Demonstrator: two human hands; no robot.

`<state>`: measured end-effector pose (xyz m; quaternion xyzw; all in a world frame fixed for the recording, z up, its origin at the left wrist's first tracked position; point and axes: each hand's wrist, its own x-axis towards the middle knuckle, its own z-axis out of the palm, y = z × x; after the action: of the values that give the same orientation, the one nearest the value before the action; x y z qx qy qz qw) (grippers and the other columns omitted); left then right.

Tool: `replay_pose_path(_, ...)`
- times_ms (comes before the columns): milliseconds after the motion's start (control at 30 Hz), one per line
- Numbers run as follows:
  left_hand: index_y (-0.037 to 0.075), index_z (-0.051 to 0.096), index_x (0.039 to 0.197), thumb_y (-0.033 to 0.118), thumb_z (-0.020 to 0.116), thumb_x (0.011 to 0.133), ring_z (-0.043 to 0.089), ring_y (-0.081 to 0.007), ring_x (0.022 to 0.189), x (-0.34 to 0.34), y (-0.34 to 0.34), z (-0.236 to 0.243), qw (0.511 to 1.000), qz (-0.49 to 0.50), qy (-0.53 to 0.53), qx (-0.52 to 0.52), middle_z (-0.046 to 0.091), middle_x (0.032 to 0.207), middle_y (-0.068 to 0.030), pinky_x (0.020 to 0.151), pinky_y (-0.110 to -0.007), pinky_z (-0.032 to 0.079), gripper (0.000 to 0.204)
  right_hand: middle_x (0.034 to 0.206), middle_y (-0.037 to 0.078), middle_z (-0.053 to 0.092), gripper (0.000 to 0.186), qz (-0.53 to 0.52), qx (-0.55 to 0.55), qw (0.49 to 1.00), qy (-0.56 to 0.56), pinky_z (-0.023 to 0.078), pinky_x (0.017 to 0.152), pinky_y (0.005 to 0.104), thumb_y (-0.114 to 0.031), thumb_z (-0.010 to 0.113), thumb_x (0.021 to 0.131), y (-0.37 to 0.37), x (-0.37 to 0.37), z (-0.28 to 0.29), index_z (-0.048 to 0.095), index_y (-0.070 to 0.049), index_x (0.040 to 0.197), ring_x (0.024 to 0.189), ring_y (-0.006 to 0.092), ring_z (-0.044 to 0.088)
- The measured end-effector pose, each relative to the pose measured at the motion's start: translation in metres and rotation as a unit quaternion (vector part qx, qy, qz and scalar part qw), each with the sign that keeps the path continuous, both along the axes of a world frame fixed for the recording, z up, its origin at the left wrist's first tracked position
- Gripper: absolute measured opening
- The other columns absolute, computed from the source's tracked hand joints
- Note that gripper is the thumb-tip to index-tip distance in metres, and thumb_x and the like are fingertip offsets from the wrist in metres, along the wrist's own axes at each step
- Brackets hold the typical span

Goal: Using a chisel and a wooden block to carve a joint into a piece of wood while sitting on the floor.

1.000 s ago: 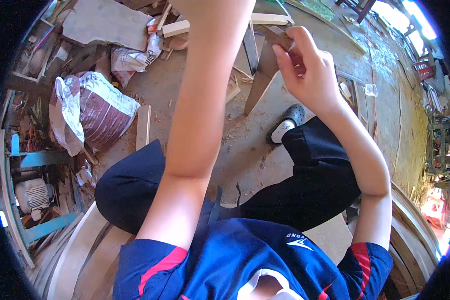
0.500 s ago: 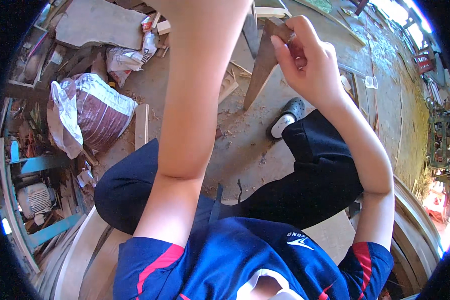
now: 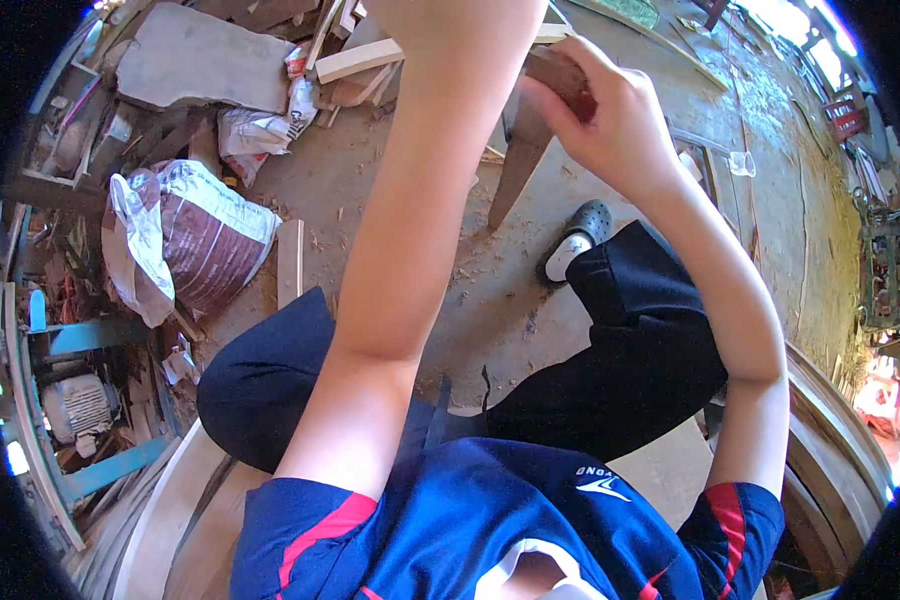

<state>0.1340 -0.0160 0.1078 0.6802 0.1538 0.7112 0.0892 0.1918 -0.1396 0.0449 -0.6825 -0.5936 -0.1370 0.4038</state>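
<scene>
My right hand is closed around the end of a brown piece of wood, its fingers curled over the far side. A tapered wooden part runs down from there to a narrow tip above the floor; whether it is one with the piece I hold, I cannot tell. My left forearm reaches up across the middle of the view. Only the base of my left hand shows at the top edge, so its fingers and anything in them are hidden.
A brown and white sack and a flat slab lie at the left, near wood offcuts. A motor sits in a blue frame at lower left. Shavings litter the concrete floor. My shoe rests below the wood.
My left forearm has swung slightly right. The right hand has shifted a little left, its fingers wrapping further over the wood. The view has shifted slightly.
</scene>
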Motion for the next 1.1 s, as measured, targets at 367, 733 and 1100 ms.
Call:
replay_pose_path(367,0.006,0.054,0.069,0.02,0.057,0.089,0.05,-0.0124,0.045,-0.002,0.007,0.008,0.809,-0.564,0.025,-0.163,0.057,0.061,-0.0032,0.044,-0.028,0.041,0.025,0.071,0.017,0.062,0.029,0.059,-0.066,0.996,0.03,0.048,0.058,0.0388,-0.031,0.063,0.084,-0.001,-0.005,0.011,0.058,-0.003,0.091,0.065,0.0351,0.061)
replay_pose_path(733,0.016,0.043,0.06,0.027,0.053,0.09,0.031,-0.004,0.035,-0.023,0.013,0.049,0.778,-0.536,-0.084,-0.316,0.037,0.047,0.0065,0.034,-0.021,0.027,0.033,0.059,0.022,0.053,0.032,0.037,-0.126,0.991,-0.009,0.042,0.055,0.0477,-0.03,0.051,0.092,-0.008,0.001,0.013,0.041,-0.002,0.083,0.062,0.0438,0.054)
replay_pose_path(1100,0.017,0.041,0.068,0.026,0.052,0.09,0.031,-0.0043,0.042,-0.028,0.03,0.053,0.803,-0.464,-0.179,-0.328,0.033,0.053,0.0082,0.042,-0.021,0.028,0.026,0.056,0.02,0.051,0.031,0.048,-0.122,0.991,0.029,0.041,0.052,0.0456,-0.027,0.052,0.091,-0.015,0.01,0.013,0.04,-0.002,0.08,0.059,0.0422,0.053)
